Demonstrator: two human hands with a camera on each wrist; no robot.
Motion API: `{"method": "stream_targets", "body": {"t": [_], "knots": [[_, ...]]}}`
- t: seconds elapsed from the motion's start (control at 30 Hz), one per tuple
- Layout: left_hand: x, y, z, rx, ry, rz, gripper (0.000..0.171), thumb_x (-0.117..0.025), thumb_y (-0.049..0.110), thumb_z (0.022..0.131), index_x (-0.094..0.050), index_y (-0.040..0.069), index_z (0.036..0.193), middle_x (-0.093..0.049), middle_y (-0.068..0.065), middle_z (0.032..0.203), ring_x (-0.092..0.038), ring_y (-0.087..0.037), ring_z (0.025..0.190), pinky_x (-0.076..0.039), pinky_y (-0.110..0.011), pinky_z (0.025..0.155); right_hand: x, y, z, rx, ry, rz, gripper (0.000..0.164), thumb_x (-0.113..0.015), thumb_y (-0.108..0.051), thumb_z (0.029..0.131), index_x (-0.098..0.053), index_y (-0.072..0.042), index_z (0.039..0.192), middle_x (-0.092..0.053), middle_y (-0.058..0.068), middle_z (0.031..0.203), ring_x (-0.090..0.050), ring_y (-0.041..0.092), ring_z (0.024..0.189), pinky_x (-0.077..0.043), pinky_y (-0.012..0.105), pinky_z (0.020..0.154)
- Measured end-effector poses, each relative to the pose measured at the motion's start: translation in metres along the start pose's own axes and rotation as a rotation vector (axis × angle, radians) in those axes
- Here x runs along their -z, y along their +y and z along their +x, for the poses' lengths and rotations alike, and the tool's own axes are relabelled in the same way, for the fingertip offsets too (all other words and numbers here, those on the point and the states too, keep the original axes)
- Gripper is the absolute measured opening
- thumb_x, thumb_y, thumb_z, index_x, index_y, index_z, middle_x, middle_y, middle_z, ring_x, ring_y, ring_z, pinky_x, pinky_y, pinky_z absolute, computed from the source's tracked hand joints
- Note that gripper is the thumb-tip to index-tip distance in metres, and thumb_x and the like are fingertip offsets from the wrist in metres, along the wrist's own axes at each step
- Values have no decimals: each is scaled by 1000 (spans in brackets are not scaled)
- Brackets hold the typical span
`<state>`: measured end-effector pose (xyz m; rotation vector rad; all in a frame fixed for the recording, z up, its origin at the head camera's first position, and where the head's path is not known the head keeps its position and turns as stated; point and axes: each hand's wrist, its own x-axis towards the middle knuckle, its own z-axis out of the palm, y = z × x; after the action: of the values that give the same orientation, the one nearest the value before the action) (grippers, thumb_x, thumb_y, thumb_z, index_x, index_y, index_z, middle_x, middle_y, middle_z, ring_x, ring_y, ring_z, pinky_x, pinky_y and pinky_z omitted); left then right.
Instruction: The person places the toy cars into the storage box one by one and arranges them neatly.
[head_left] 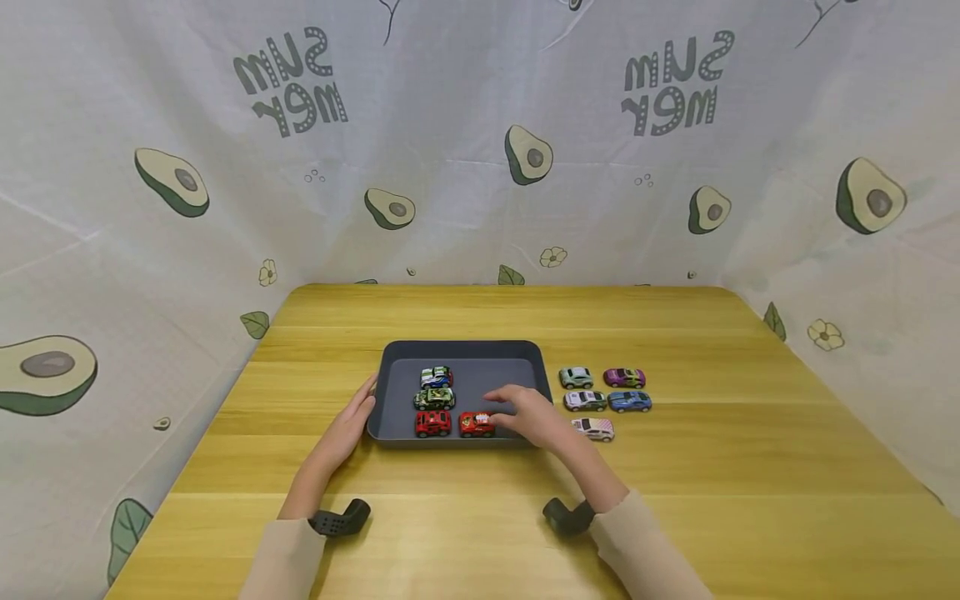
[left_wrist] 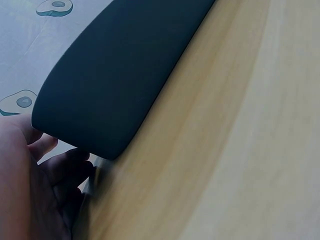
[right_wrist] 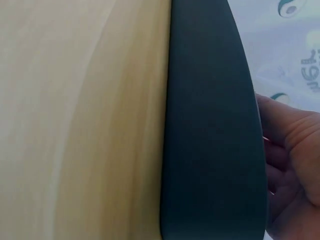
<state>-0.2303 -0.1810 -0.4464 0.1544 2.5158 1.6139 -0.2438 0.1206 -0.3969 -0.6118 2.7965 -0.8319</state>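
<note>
A dark grey rectangular tray [head_left: 495,367] sits on the wooden table. Inside it are a blue, white and green toy car [head_left: 437,377], a green camouflage toy car [head_left: 434,399], and in the front row a red toy car [head_left: 432,424] and a red toy car with a white patch [head_left: 476,424]. Along the tray's left wall lies my left hand [head_left: 348,429], its fingers touching the side near the front corner. My right hand [head_left: 531,415] reaches over the tray's right wall, thumb and forefinger spread at the patched red car. Both wrist views show mainly the tray's outer wall [left_wrist: 110,75].
Right of the tray stand several more toy cars: pale green [head_left: 576,377], purple [head_left: 625,377], white and purple [head_left: 585,401], blue [head_left: 630,401] and pink and white [head_left: 594,428]. A printed avocado curtain [head_left: 465,125] hangs behind the table [head_left: 450,517].
</note>
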Motion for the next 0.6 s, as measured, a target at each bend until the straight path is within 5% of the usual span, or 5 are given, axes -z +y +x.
{"method": "stream_targets", "body": {"t": [0.3,0.6], "knots": [[1,0,1,0,-5,-1,52,-25,42,99,-13,25,147,-13,-9,153,-14,-34,140,-11,-55,112,21,16,-15,46,134,-12,41,-62,-20,86,-56,-8,124,-55,12,126,-50,31,118,-44,45,95],[-1,-3,2,-2,1,-8,51,-26,40,100,-14,25,147,-13,-10,153,-15,-34,140,-11,-54,112,37,44,-32,79,370,-56,40,-64,-17,84,-57,-5,122,-58,17,121,-53,35,113,-46,49,89]]}}
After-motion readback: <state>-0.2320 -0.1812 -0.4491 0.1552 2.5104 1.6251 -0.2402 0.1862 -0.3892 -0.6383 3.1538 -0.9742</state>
